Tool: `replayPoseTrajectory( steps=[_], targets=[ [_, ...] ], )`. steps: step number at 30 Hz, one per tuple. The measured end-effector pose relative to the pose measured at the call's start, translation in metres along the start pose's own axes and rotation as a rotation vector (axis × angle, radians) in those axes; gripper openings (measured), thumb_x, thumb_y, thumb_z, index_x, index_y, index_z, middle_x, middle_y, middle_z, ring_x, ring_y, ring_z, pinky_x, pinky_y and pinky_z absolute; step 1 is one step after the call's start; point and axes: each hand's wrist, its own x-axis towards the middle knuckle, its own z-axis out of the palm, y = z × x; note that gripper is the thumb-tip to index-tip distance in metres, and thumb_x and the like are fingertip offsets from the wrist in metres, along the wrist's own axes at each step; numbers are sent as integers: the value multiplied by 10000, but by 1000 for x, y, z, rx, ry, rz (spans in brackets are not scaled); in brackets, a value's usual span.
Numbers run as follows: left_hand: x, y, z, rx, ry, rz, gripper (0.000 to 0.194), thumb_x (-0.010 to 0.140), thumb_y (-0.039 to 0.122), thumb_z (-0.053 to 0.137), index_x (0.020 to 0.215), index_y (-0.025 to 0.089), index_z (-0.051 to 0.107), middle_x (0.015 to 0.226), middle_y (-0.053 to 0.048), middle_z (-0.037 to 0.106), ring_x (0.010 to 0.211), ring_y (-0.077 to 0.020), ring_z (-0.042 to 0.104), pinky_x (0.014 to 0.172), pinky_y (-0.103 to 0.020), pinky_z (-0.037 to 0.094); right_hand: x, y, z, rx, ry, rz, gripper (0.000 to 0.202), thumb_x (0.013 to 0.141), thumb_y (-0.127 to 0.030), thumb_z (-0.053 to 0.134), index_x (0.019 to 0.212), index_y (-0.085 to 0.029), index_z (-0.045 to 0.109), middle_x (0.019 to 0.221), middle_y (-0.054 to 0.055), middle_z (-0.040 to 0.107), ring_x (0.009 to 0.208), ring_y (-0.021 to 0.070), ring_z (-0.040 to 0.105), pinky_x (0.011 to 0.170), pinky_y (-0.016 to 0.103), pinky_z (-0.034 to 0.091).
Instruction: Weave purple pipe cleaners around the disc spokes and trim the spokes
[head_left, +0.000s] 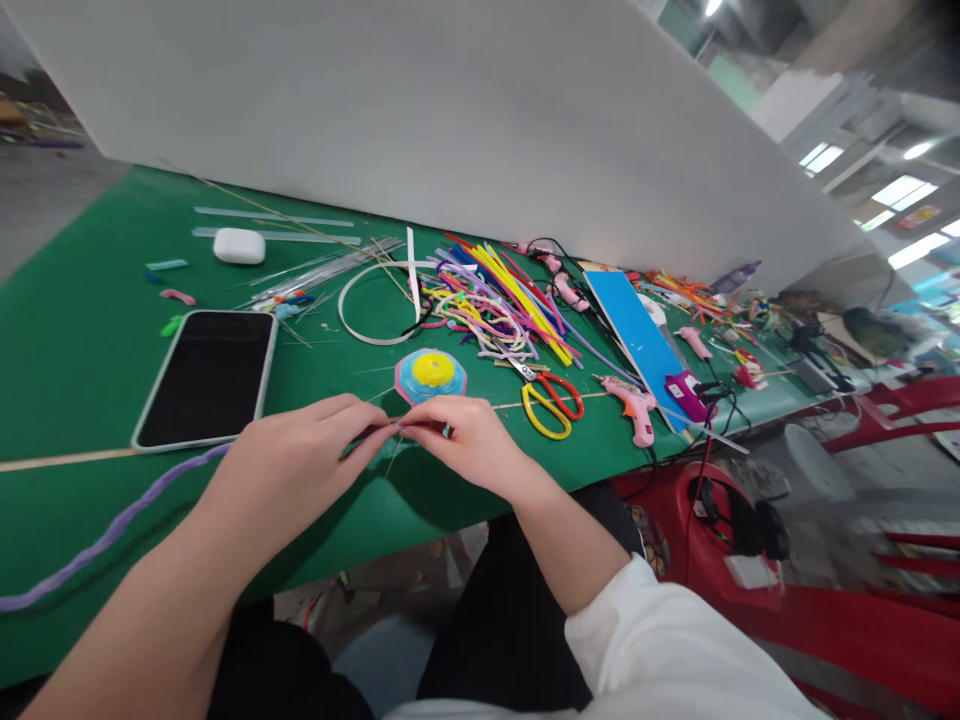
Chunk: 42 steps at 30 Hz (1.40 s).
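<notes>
A long, fuzzy purple pipe cleaner runs from the lower left up beneath my left hand. My left fingers pinch it, and a bit of purple shows near their tips. Thumb and fingertips of my right hand are pressed together at the same spot, meeting the left ones; the pipe cleaner's end is hidden between them. Thin wire-like strands poke out around the fingertips. Just beyond my hands sits a round piece with a yellow centre, a blue ring and a pink edge.
On the green table lie a phone, a white earbud case, scissors, a pile of colourful pipe cleaners, a pink glue gun and a blue board. A white panel stands behind; a red chair is at right.
</notes>
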Motion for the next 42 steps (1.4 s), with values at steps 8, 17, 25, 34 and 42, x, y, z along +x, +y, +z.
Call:
replayPoseTrajectory(
  steps=[8,17,25,34,42],
  targets=[
    [-1,-1,2,-67,26,91,245,856,393,414,848,230,597,856,26,645,752,-131,594,639,-235,395,-1,3,2,-84,14,-24,177,861,-253,459,872,-200,627,896,-4,669,862,100,594,754,188,405],
    [0,-1,0,13,157,54,214,838,387,461,830,237,613,842,44,663,757,-132,601,603,-223,367,-1,-1,7,-168,-18,-30,214,877,-289,423,936,-202,609,912,-1,674,818,108,601,706,192,400],
    [1,-6,2,63,150,-1,259,841,424,431,764,244,600,746,57,644,690,-126,591,565,-220,337,-2,-3,3,-43,8,3,186,853,-294,474,875,-194,629,824,-12,671,760,93,591,690,182,400],
    [2,-5,2,-35,204,22,204,826,382,469,778,232,600,766,54,649,684,-103,589,586,-193,360,-1,0,1,278,126,125,151,821,-288,510,843,-195,627,714,-27,630,627,77,590,622,177,458],
    [2,-6,1,18,272,75,216,834,350,460,797,226,633,801,41,670,706,-118,608,569,-206,373,1,4,-3,106,251,4,147,817,-275,526,819,-197,651,790,0,659,756,104,603,717,211,468]
  ],
)
